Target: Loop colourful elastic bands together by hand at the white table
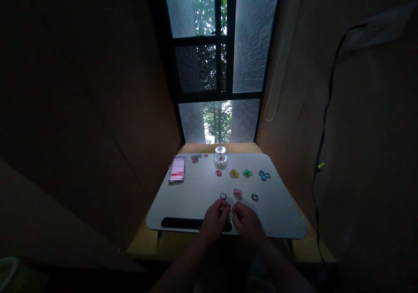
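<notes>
My left hand (215, 217) and my right hand (247, 220) meet over the front of a white lap table (183, 201). Both are closed, fingertips pinched close together around a small yellow hair tie (231, 213), mostly hidden by the fingers. Just beyond the fingers lie a purple-and-white hair tie (223, 195), a pink bunch of hair ties (237, 193) and a dark hair tie (254, 197). Farther back, hair ties sit in colour groups: red (218, 173), yellow (234, 173), green (247, 173) and blue (264, 175).
A clear round container (220, 160) stands at the table's back. Mixed hair ties (196, 158) lie to its left, near a phone (177, 170) with a lit screen. A black slot (181, 223) runs along the front edge. Walls flank the table; a black cable (321, 140) hangs at right.
</notes>
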`<state>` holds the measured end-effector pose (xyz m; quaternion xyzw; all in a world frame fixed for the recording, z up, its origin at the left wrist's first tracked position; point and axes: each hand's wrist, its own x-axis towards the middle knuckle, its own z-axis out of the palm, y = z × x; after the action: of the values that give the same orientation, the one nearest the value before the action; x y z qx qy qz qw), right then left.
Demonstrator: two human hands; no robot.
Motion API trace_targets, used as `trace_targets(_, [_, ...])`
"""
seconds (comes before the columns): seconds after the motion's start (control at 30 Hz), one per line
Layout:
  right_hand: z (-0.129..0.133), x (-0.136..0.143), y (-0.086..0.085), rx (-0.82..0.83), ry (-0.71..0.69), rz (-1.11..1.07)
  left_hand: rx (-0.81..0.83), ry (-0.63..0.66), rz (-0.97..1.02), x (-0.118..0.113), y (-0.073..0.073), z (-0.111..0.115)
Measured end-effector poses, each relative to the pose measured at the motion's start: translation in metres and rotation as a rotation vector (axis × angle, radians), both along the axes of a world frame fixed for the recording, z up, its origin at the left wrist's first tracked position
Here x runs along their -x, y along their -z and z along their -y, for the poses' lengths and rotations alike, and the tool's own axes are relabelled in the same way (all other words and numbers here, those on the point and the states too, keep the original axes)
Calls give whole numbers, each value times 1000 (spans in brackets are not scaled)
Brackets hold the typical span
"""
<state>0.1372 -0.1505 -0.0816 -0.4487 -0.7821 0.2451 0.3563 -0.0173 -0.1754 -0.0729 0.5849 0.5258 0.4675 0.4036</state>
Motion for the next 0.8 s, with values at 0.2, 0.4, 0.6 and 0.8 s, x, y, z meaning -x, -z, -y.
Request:
trace_targets(0.2, [2, 0, -1, -6, -12, 42, 27, -19, 59, -1, -2, 0])
trace_targets(0.4, [2, 0, -2, -12, -8, 64, 12, -39, 19, -1, -4, 1])
trace_targets(0.6, [0, 0, -3, -9, -19, 72, 42, -32, 18, 1, 2, -3])
trace_targets(0.8, [-1, 0, 0, 4, -28, 95, 41, -12, 55, 1, 3, -3])
